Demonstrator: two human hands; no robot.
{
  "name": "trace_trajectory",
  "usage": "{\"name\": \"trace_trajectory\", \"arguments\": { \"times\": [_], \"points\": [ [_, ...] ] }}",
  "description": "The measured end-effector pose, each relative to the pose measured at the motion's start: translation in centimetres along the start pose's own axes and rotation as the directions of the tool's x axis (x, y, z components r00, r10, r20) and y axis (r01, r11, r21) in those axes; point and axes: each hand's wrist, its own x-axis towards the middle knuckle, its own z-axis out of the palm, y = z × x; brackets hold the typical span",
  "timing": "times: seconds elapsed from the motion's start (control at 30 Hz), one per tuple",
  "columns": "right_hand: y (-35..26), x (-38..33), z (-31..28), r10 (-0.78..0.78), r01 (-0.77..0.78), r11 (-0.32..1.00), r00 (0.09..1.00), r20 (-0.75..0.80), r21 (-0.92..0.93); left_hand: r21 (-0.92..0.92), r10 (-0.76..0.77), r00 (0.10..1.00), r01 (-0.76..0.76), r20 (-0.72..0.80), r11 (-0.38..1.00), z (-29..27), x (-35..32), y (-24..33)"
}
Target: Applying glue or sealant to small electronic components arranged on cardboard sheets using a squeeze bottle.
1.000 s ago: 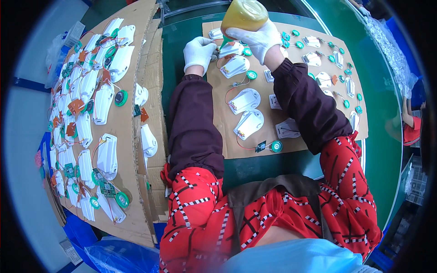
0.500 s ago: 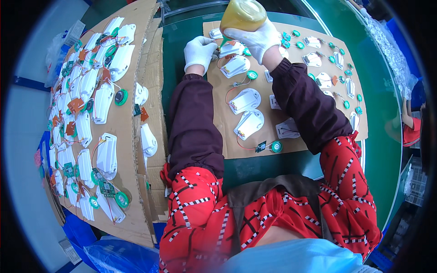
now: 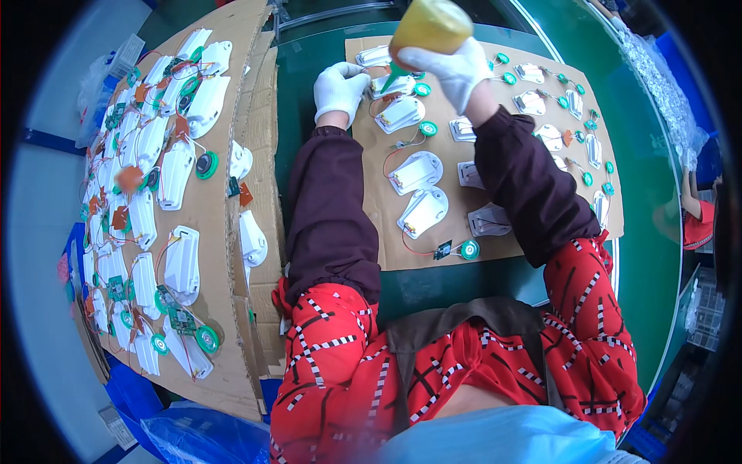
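My right hand (image 3: 452, 71), in a white glove, grips a squeeze bottle (image 3: 431, 26) of yellowish liquid. The bottle is tipped over, and its green nozzle (image 3: 393, 77) points down at a white plastic housing (image 3: 396, 87) at the far left of the cardboard sheet. Whether the tip touches the housing cannot be made out. Also gloved, my left hand (image 3: 340, 89) is closed in a pinch beside that housing; what its fingertips hold is too small to name. Nearer me lie more white housings (image 3: 417, 172) with thin wires and round green-rimmed speakers (image 3: 469, 249).
The cardboard sheet (image 3: 371, 185) lies on a green table (image 3: 440, 282). To the left, another cardboard (image 3: 220, 255) carries many white housings, wired speakers and circuit boards. A blue plastic bag (image 3: 205, 433) sits low at the left. Another person's arm (image 3: 692, 193) shows at the far right.
My right hand has moved right with the bottle, and the bottle leans more to the right. The nozzle has shifted slightly right. My left hand has hardly moved.
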Motion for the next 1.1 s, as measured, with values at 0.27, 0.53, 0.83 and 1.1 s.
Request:
{"name": "trace_trajectory", "arguments": {
  "times": [0.27, 0.53, 0.83, 1.1],
  "points": [
    [-3.1, 1.6, -5.6, -0.529, 0.192, 0.261, 0.848, -0.026, 0.946, -0.309, 0.010, 0.994, -0.043, -0.108, 0.950, -0.1, 0.6, -0.5],
    [-5.1, 0.0, -12.9, -0.018, 0.101, 0.911, 0.978, -0.207, 0.399, 0.098, 0.061, 0.984, -0.044, -0.167, 0.994, -0.1, 3.6, 0.2],
    [-5.1, -0.3, -10.0, 0.123, -0.054, 0.885, 0.985, -0.120, 0.462, 0.393, 0.415, 0.909, -0.399, 0.047, 0.829, 0.9, 4.0, -0.4],
    [-2.6, 2.6, -8.0, 0.151, -0.115, 0.909, 0.987, -0.059, 0.402, 0.500, 0.422, 0.902, -0.406, 0.086, 0.765, 1.7, 4.3, 1.0]
  ]
}}
